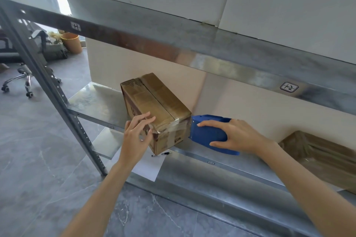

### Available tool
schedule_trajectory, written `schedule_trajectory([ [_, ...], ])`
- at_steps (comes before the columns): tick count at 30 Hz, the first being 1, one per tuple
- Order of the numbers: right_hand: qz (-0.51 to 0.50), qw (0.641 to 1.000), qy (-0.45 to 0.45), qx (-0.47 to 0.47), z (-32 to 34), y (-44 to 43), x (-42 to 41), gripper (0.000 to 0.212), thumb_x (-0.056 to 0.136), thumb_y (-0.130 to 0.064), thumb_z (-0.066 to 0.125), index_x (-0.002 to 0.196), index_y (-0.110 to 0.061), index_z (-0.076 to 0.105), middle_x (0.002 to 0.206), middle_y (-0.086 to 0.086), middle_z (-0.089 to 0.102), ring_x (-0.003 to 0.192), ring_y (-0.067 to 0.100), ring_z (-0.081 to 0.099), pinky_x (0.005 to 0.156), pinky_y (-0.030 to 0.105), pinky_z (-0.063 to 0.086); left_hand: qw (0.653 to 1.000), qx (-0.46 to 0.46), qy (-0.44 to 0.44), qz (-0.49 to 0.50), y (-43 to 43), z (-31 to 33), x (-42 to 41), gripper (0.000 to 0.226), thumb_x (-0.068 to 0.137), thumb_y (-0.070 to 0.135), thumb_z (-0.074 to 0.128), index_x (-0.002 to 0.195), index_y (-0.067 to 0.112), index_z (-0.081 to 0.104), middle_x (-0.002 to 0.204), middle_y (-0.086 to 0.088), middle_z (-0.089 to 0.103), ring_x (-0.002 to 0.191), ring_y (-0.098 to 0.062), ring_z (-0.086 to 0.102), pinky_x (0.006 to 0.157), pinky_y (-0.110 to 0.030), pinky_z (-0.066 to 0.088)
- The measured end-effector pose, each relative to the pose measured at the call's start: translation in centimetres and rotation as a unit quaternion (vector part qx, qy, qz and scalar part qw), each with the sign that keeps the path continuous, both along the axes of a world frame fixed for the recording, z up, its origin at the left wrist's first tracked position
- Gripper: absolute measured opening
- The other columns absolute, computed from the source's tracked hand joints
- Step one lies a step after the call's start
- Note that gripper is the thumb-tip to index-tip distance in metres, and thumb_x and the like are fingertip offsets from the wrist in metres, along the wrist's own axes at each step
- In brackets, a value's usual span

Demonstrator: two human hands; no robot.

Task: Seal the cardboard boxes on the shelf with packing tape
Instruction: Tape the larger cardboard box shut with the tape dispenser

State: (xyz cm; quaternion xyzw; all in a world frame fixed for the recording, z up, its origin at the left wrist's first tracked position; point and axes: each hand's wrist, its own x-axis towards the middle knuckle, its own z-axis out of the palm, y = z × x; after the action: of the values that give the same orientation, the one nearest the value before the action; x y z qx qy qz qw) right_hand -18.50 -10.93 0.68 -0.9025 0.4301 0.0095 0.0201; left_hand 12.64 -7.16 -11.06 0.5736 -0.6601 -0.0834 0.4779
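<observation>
Box (156,106) held between both hands on the metal shelf (90,102)

Cardboard, brown and worn, the box lies lengthwise on the middle shelf. One short end points toward the person and juts slightly past the shelf's front edge. Its top flaps are down, with a dark seam running along the middle of the lid.

The left hand (136,134) rests on the near left corner of the box. Its fingers are straight and spread over the top edge, and the thumb lies against the end face below; it presses rather than grasps.

The right hand (237,136) is just right of the box, wrapped around a blue tape dispenser (208,134), forefinger laid along its top and thumb beneath. The dispenser's front touches the near right corner of the box. A band of clear tape (173,126) stretches from there across the upper part of the end face to the corner under the left hand.

Farther right on the same shelf, well apart, sits a second box (323,159) with glossy film or tape over it. A white sheet (148,167) lies on the shelf below, with a small black object (166,153) on its upper edge. An office chair (17,79) and an orange bin (72,42) stand on the grey tiled floor at left.
</observation>
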Motion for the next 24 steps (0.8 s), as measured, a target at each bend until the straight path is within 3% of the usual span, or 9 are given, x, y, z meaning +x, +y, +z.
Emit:
schedule_trajectory([
  [3,-0.006,1.0,-0.003,0.001,0.1,0.0,0.2,0.06,0.088,-0.054,0.059,0.139,-0.061,0.03,0.053,-0.017,0.035,0.052,0.002,0.038,0.055,0.01,0.024,0.996,-0.007,-0.059,0.065,-0.3,0.1,-0.3,0.04,0.077,0.002,0.078,0.112,0.018,0.071,0.118,0.005,0.066,0.105,-0.022,0.053,0.088,-0.038,0.045],
  [5,-0.008,1.0,-0.003,0.002,0.1,0.1,0.2,0.059,0.088,-0.053,0.06,0.139,-0.061,0.031,0.053,-0.016,0.035,0.052,0.003,0.038,0.055,0.01,0.023,0.993,-0.013,-0.067,0.094,-0.8,0.3,-0.6,0.033,0.076,0.001,0.078,0.104,0.017,0.073,0.109,0.004,0.069,0.111,-0.026,0.056,0.091,-0.034,0.038],
  [9,-0.012,1.0,0.001,0.007,0.2,0.0,0.3,0.059,0.088,-0.054,0.059,0.139,-0.061,0.03,0.053,-0.016,0.037,0.053,0.003,0.039,0.055,0.009,0.025,0.995,-0.019,-0.022,0.094,-1.6,0.3,-1.0,0.024,0.079,-0.005,0.074,0.094,0.012,0.074,0.109,0.0,0.071,0.123,-0.022,0.058,0.1,-0.027,0.03],
  [16,-0.014,1.0,0.002,0.011,0.1,-0.5,0.3,0.06,0.089,-0.054,0.057,0.14,-0.061,0.027,0.057,-0.013,0.044,0.055,0.004,0.041,0.059,0.017,0.031,0.996,-0.018,-0.052,0.072,-1.4,-1.0,-1.5,0.039,0.072,-0.008,0.073,0.107,0.009,0.07,0.121,-0.008,0.063,0.132,-0.026,0.051,0.095,-0.049,0.046],
  [20,-0.01,1.0,-0.001,0.013,0.0,-0.6,0.1,0.06,0.09,-0.055,0.056,0.141,-0.062,0.024,0.066,-0.011,0.054,0.058,0.007,0.045,0.063,0.022,0.037,0.995,0.003,-0.087,0.044,-1.2,-0.8,-0.9,0.049,0.064,-0.002,0.08,0.111,0.009,0.068,0.123,-0.009,0.061,0.134,-0.026,0.048,0.093,-0.05,0.047],
  [24,-0.008,1.0,-0.006,0.01,-0.1,-0.5,0.0,0.06,0.09,-0.055,0.057,0.14,-0.062,0.026,0.059,-0.01,0.049,0.056,0.008,0.045,0.062,0.022,0.038,0.995,-0.003,-0.074,0.068,-1.5,-0.1,-1.0,0.037,0.068,-0.007,0.078,0.101,0.009,0.071,0.115,-0.007,0.067,0.124,-0.027,0.057,0.09,-0.05,0.047],
])
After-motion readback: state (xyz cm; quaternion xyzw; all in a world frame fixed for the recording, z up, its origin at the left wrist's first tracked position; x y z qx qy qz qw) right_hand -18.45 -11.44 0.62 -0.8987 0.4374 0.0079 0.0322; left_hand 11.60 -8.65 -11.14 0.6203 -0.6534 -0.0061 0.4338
